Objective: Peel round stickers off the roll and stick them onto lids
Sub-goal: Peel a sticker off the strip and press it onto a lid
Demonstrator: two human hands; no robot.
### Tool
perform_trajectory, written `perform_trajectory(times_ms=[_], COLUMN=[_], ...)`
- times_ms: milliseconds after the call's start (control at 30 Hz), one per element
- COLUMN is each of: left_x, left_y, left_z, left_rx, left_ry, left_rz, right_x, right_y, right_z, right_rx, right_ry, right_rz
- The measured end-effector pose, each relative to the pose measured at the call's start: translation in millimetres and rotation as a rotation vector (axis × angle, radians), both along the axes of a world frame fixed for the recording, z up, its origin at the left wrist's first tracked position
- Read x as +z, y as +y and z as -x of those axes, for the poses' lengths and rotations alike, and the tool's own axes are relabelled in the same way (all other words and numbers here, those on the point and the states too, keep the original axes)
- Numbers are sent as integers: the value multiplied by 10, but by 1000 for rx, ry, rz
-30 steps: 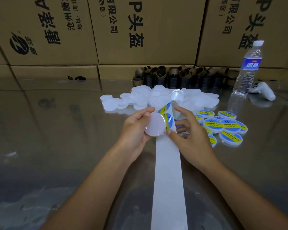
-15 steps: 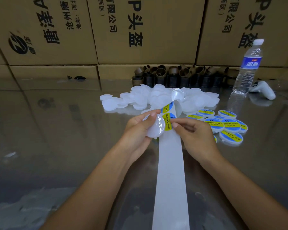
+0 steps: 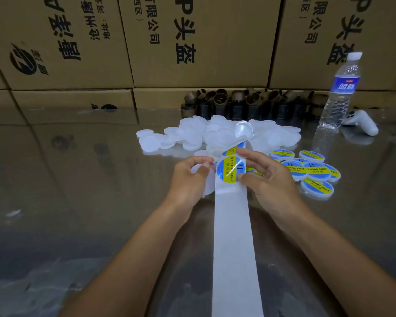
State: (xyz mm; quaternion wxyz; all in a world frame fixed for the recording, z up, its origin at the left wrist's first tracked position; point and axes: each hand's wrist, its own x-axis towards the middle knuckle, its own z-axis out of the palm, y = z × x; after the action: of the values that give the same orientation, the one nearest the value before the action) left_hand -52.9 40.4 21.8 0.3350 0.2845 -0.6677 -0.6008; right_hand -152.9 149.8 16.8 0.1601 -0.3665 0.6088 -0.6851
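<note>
A white backing strip (image 3: 234,236) runs from the bottom edge up the middle of the table to my hands. A round blue and yellow sticker (image 3: 230,171) stands above the strip, pinched at its right edge by my right hand (image 3: 268,179). My left hand (image 3: 189,179) holds a plain white lid (image 3: 207,189), mostly hidden behind its fingers, just left of the sticker. A heap of plain white lids (image 3: 215,136) lies behind my hands. Several lids with stickers on them (image 3: 316,172) lie to the right.
Cardboard boxes (image 3: 192,42) wall off the back. In front of them stand several brown cardboard cores (image 3: 238,104). A water bottle (image 3: 340,92) and a white controller (image 3: 361,122) sit at the back right. The table (image 3: 78,179) is glossy and reflective.
My right hand has lifted the sticker off the strip and turned its printed face toward me. My left hand has lowered the lid a little beside the strip.
</note>
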Motion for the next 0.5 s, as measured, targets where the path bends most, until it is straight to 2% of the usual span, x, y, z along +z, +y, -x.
perform_trajectory(times_ms=[200,400,500], left_x=[-11,-6,5], left_y=[43,34,23], left_z=[37,16,21], left_rx=[-112,-259,-282], left_ry=[-13,124,117], left_rz=[-68,-311,-347], right_x=[3,-76,-80], right_y=[-2,2,-2], right_z=[-8,-52,-25], right_rx=[-55,-240,-284], right_ry=[24,542,616], right_rz=[57,-80,-116])
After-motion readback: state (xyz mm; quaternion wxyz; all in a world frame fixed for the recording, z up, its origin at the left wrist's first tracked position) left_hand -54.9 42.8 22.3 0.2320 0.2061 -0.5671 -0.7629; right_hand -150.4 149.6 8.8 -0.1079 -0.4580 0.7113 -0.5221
